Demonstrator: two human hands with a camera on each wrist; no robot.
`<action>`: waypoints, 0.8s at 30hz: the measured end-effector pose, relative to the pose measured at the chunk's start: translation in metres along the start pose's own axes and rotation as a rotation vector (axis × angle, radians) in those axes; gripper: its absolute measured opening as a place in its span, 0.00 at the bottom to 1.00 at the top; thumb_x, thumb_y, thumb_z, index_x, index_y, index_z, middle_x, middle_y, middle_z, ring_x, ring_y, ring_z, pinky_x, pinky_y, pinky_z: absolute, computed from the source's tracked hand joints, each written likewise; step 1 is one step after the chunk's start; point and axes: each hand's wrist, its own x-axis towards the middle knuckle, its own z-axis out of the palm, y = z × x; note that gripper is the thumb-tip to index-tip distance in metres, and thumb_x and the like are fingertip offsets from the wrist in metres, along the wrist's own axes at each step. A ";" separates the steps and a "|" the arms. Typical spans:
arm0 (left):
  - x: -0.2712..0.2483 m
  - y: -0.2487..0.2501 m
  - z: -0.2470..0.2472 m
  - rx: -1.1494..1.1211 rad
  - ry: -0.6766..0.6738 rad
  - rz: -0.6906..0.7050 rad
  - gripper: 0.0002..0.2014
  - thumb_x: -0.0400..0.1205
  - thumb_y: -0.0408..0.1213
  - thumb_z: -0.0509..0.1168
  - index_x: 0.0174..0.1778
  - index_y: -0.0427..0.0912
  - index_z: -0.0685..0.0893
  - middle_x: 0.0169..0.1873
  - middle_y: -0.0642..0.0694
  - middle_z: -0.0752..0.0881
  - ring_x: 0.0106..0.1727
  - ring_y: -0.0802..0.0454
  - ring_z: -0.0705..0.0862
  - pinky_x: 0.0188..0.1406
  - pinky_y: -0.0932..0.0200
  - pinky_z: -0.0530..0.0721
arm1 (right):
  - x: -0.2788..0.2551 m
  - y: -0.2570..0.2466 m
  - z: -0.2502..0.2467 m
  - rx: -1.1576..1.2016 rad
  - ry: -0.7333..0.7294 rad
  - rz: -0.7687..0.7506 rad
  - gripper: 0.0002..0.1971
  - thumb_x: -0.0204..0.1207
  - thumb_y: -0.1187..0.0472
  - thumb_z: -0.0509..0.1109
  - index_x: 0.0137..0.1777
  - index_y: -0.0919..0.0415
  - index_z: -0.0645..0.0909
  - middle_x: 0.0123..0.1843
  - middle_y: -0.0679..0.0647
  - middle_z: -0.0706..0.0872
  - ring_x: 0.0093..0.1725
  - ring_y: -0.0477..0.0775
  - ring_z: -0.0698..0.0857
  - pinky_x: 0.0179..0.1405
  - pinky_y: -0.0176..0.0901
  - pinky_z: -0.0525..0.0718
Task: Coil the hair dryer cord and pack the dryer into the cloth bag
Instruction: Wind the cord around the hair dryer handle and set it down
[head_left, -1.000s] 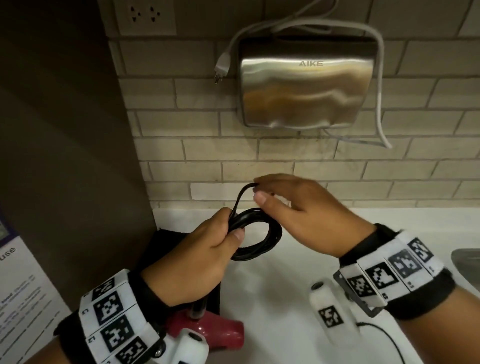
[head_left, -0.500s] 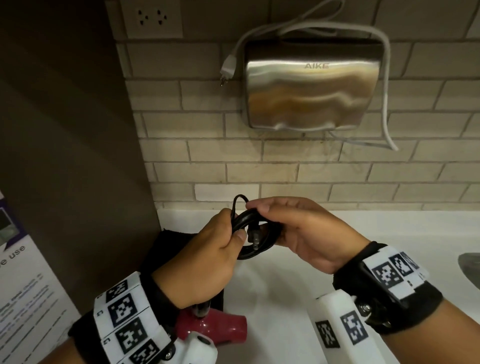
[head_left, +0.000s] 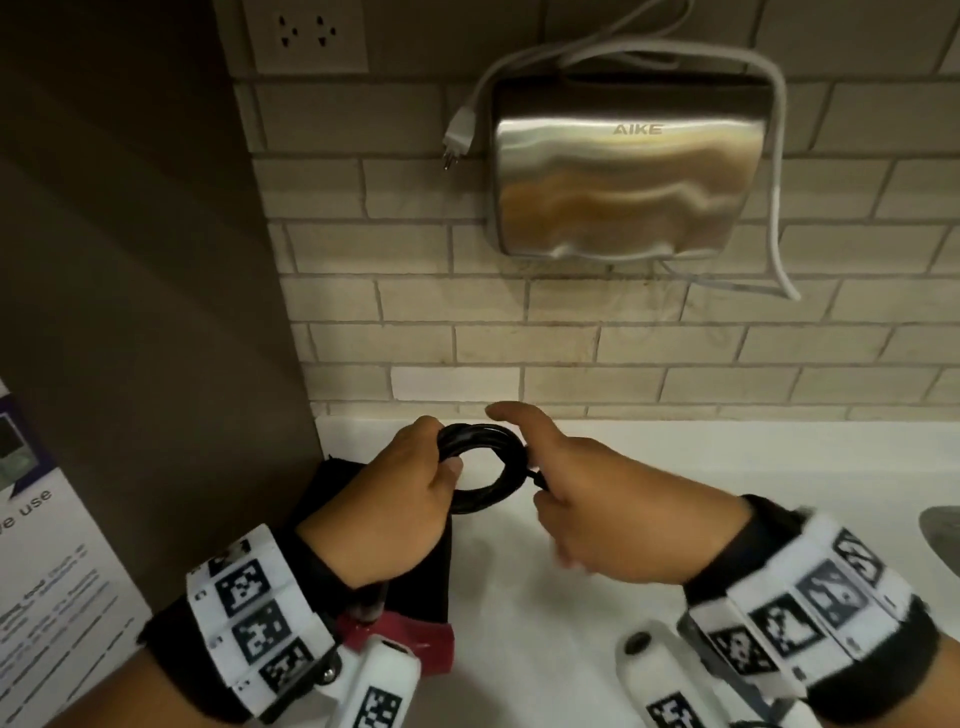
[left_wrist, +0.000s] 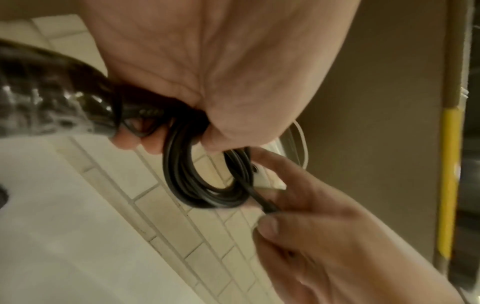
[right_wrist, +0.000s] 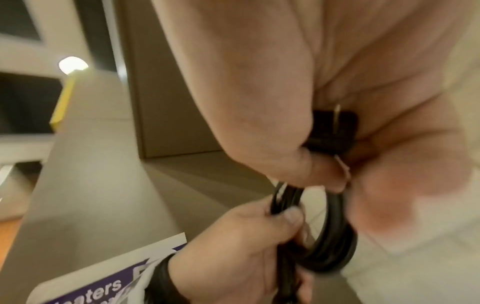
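Since a moment ago the right hand (head_left: 613, 514) has pulled the plug (right_wrist: 331, 128) to the coil's side, fingers curled round it, while the left hand (head_left: 395, 499) grips the nearly coiled cord (head_left: 483, 467) above the tabletop (head_left: 649, 467); bagging the red dryer (head_left: 410, 642) remains.

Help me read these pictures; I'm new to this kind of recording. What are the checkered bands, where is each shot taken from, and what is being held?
No machine here: a person works with bare hands, and the checkered bands are wristbands carrying small cameras. One picture looks down from the head; the other two look along each wrist. The left hand grips a coiled black cord. The right hand pinches the cord's plug, prongs showing in its own wrist view. Below on the white counter lie a red hair dryer and a black cloth bag. A steel hand dryer hangs on the brick wall.
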 end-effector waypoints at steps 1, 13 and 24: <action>0.000 -0.003 -0.005 -0.032 -0.046 -0.019 0.07 0.95 0.41 0.57 0.57 0.43 0.77 0.41 0.45 0.79 0.38 0.50 0.78 0.40 0.55 0.78 | -0.006 0.001 -0.008 -0.058 0.009 -0.066 0.25 0.83 0.67 0.59 0.73 0.40 0.61 0.51 0.48 0.88 0.38 0.45 0.86 0.40 0.41 0.88; -0.015 -0.002 -0.021 -0.108 -0.185 0.095 0.05 0.93 0.45 0.60 0.59 0.51 0.80 0.37 0.53 0.80 0.38 0.56 0.80 0.41 0.61 0.81 | -0.043 0.036 -0.060 -0.142 0.036 -0.153 0.17 0.82 0.68 0.62 0.40 0.44 0.81 0.48 0.48 0.85 0.46 0.60 0.84 0.49 0.59 0.84; -0.021 0.015 0.010 -0.490 -0.115 -0.012 0.09 0.93 0.43 0.58 0.56 0.42 0.78 0.28 0.48 0.81 0.30 0.49 0.80 0.39 0.50 0.81 | 0.002 0.029 0.039 0.654 0.503 -0.052 0.14 0.81 0.47 0.67 0.61 0.52 0.82 0.64 0.47 0.88 0.66 0.41 0.84 0.67 0.41 0.78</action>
